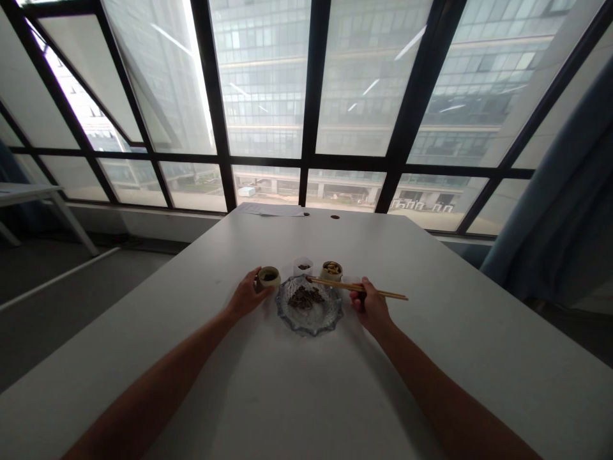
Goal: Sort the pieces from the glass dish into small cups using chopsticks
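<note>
Head view: the key relation is between the tips of a pair of wooden chopsticks point(359, 287) and the heap of dark dried pieces point(305, 297) in a scalloped glass dish point(310, 329). The right hand point(373, 310) grips the chopsticks to the right of the dish. Their long axis runs nearly left to right, with the tips pointing left and slightly toward the far side, and the blunt ends trailing past the hand to the right. The tips are at the far part of the dish, so the heap lies near and a little left of them. A dark speck shows at the tips; whether it is a pinched piece is too small to tell.

The left hand point(249, 294) is curled around a small round pot point(269, 277), thumb on its near side, just beside the dish's left edge. The pot looks upright, its mouth facing up, with something dark inside. It lies left of the chopstick tips, at nearly the same depth. Of the two hands, the left is nearer the heap, while the right reaches across by way of the chopsticks.

Along the dish's far side on the tabletop point(306, 396) stand a translucent cup point(303, 271) with dark bits and, to its right, a round pot of yellowish pieces point(331, 271).
</note>
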`<state>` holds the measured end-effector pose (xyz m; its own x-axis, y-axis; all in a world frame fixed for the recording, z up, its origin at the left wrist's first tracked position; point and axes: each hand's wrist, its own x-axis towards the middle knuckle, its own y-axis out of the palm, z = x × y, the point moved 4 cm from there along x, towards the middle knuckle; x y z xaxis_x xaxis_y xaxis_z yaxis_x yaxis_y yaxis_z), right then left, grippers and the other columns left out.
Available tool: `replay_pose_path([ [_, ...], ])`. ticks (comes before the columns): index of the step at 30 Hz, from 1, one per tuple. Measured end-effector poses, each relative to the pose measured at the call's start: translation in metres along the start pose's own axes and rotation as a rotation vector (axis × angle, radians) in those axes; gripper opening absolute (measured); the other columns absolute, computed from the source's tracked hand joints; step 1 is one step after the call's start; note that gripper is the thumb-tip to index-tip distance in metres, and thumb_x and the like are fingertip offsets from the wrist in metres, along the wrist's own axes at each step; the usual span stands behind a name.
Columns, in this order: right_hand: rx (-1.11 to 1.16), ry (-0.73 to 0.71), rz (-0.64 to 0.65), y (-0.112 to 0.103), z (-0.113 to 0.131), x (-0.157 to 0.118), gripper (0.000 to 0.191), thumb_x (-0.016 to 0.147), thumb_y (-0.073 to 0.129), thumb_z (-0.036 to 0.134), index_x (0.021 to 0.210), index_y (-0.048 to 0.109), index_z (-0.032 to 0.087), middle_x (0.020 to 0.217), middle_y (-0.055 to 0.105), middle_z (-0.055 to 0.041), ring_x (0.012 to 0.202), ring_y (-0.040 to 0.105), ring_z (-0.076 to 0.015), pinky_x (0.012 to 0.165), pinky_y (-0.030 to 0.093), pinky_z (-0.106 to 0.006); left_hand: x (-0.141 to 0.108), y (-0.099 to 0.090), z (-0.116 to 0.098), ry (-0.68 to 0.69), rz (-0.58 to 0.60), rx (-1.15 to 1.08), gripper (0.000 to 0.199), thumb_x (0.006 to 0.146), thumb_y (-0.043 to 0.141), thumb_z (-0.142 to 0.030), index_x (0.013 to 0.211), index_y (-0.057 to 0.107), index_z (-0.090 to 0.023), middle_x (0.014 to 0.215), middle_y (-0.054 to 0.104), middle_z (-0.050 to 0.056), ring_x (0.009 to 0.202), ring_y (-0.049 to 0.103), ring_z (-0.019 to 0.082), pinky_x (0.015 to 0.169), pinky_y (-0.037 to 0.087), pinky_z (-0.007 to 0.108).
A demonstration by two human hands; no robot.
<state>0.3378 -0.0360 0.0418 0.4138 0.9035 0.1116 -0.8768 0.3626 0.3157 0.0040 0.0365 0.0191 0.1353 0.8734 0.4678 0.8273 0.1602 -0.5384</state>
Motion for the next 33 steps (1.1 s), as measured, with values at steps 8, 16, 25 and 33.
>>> replay_pose_path([
  [8, -0.39, -0.494, 0.09, 0.004, 0.03, -0.03, 0.055, 0.089, 0.053, 0.07, 0.073, 0.066, 0.019, 0.055, 0.064, -0.0035, 0.04, 0.055, -0.0143, 0.039, 0.045, -0.024, 0.0, 0.001, 0.0, -0.003, 0.019, 0.017, 0.074, 0.076, 0.07, -0.051, 0.136, 0.048, -0.013, 0.131, 0.061, 0.019, 0.117, 0.062, 0.03, 0.102, 0.049, 0.047],
  [16, -0.372, -0.503, 0.124, 0.01, 0.025, -0.034, 0.055, 0.093, 0.049, 0.068, 0.073, 0.066, 0.02, 0.054, 0.064, -0.0034, 0.041, 0.056, -0.0151, 0.041, 0.046, -0.026, 0.022, 0.003, -0.043, 0.153, -0.022, 0.18, 0.065, 0.082, 0.066, -0.047, 0.136, 0.051, -0.015, 0.138, 0.057, 0.018, 0.13, 0.051, 0.034, 0.11, 0.039, 0.053],
  [25, -0.057, -0.255, -0.21, -0.002, 0.018, -0.013, 0.068, 0.073, 0.062, 0.083, 0.069, 0.062, 0.015, 0.049, 0.062, -0.0046, 0.035, 0.052, -0.0138, 0.032, 0.042, -0.023, 0.071, 0.057, -0.106, 0.09, 0.371, 0.495, 0.078, 0.082, 0.066, -0.052, 0.145, 0.041, -0.013, 0.136, 0.059, 0.02, 0.128, 0.055, 0.036, 0.109, 0.039, 0.048],
  [33, -0.162, -0.468, -0.102, 0.005, 0.023, -0.019, 0.055, 0.092, 0.054, 0.069, 0.079, 0.063, 0.016, 0.06, 0.066, -0.0046, 0.042, 0.057, -0.0142, 0.04, 0.046, -0.024, 0.078, 0.067, -0.103, 0.019, 0.297, 0.35, 0.078, 0.076, 0.074, -0.033, 0.142, 0.038, -0.015, 0.122, 0.067, 0.014, 0.116, 0.062, 0.029, 0.1, 0.047, 0.039],
])
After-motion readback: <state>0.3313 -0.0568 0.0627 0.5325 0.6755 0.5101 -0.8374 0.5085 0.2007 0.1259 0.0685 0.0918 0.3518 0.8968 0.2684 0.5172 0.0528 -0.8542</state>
